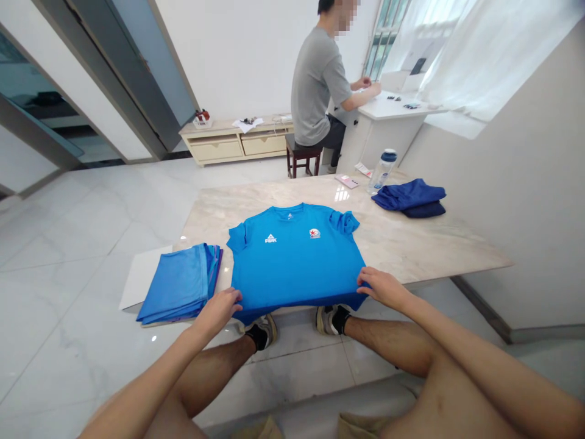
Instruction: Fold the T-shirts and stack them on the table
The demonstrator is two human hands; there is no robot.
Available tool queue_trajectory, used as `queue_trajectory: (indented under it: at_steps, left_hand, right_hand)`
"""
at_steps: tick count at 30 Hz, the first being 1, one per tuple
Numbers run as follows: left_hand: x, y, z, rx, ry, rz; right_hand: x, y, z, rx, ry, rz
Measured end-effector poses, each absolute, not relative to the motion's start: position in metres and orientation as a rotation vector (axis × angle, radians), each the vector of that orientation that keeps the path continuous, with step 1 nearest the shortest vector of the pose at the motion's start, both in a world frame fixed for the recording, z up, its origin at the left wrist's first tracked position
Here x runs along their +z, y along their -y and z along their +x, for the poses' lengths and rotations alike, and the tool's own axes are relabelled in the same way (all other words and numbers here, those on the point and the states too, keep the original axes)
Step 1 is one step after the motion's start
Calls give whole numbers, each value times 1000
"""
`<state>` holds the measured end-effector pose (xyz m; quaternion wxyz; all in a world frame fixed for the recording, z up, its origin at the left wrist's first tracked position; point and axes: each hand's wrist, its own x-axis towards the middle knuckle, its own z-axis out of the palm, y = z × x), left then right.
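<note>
Blue T-shirt (pixel 295 259) lies flat, front up, on the marble-topped desk (pixel 402 238), collar pointing away from me, near hem at the desk's near edge. White logo and red-star badge are on the chest. My left hand (pixel 220 311) is on the hem's lower-left corner, fingers slightly curled over the fabric. My right hand (pixel 382 288) is on the lower-right corner, fingers spread along the edge. Both hands are touching the shirt, but I can't tell if either one is actually pinching it.

Just left of the left hand, a stack of folded blue shirts (pixel 180 283) sits on a white board (pixel 142 275) at the desk's corner. At the far end are folded navy clothes (pixel 408 198), a plastic water bottle (pixel 382 172) and a small pink flat item (pixel 346 181). Further back, a co-worker in a grey T-shirt (pixel 314 88) sits on a wooden stool (pixel 304 157), both hands at a white desk (pixel 388 110) by the window.
</note>
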<state>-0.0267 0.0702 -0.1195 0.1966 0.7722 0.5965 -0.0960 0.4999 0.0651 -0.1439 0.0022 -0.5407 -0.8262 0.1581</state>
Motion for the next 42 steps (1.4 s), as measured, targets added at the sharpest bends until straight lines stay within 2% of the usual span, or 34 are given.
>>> queue_trajectory:
  at_steps: [8, 19, 23, 29, 33, 42]
  left_hand:
    - [-112, -75, -27, -294, -1605, 2115]
    - [-128, -65, -21, -590, -1497, 2096]
    - [-122, -63, -28, -460, -1455, 2009]
    - [-103, -115, -45, 69, -1770, 1990]
    - [-102, -167, -43, 341, -1921, 2056]
    - [-123, -198, -23, 141, -2222, 1813]
  right_hand:
    - [-138, -67, 501, 635, 2667, -1717]
    - [-134, -51, 491, 779, 2676, -1859]
    - [-128, -59, 492, 976, 2671, -1841]
    - [-127, -118, 493, 801, 2519, -1699]
    - [-140, -144, 476, 908, 2488, -1600]
    - [-149, -146, 471, 1164, 2428, -1725]
